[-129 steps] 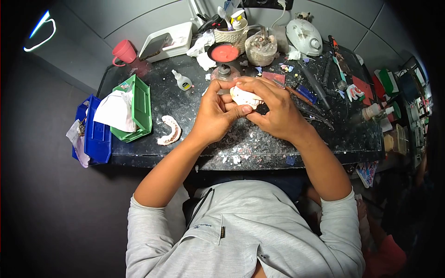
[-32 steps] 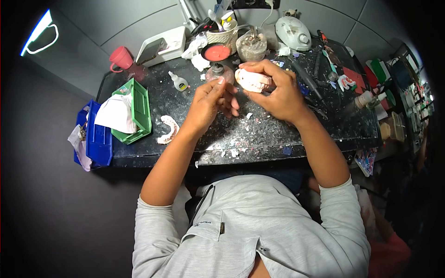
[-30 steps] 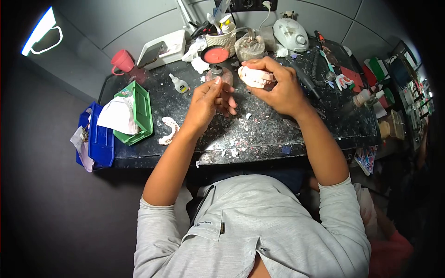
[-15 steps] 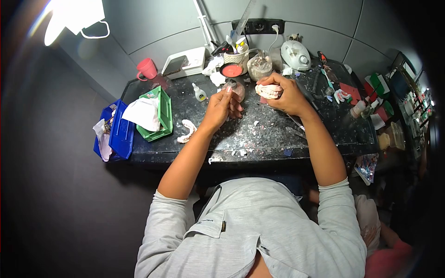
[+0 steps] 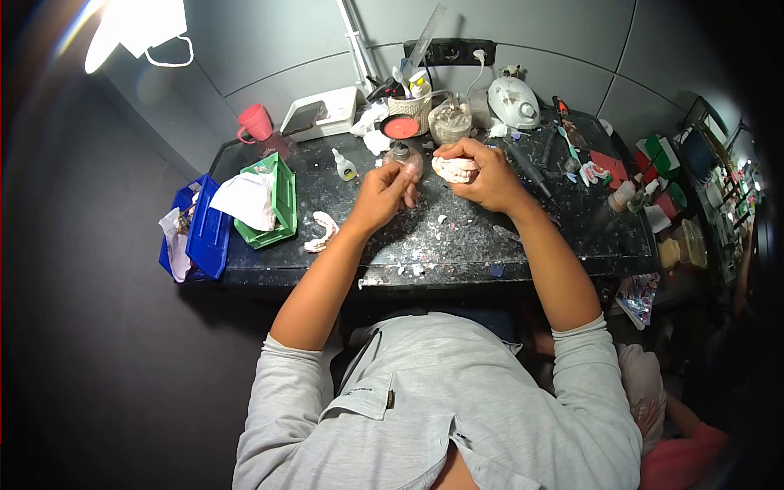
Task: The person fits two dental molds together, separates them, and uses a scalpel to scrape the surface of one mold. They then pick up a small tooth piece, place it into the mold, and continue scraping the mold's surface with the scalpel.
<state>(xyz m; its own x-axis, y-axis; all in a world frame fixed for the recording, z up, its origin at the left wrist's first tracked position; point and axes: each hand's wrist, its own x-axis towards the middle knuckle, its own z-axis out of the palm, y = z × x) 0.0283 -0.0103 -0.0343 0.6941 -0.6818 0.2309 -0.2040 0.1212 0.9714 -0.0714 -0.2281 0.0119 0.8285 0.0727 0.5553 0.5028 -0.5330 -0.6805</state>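
In my right hand [image 5: 490, 181] is a whitish dental model [image 5: 456, 170] with a row of teeth, gripped between thumb and fingers above the bench. My left hand [image 5: 384, 196] is closed, its thumb and fingertips drawn together; whatever they may hold is too small or hidden to make out. Just behind its fingertips stands a small clear glass bottle [image 5: 416, 162] with a dark metal top, partly covered by the hand. Left of that stands a white dropper bottle [image 5: 345, 167]. A white horseshoe-shaped piece [image 5: 324, 232] lies beside my left forearm.
White crumbs litter the dark bench [image 5: 465, 237]. At left are a green bin [image 5: 286, 200], a blue bin [image 5: 212, 241] and a pink mug [image 5: 256, 123]. Along the back stand a white tray [image 5: 333, 114], a tool holder [image 5: 408, 106] and a white device [image 5: 514, 102]. Another person sits at lower right.
My right hand has moved slightly left with the dental model, which is turned a little. My left hand's fingers are drawn closer together. The whole view has shifted slightly.
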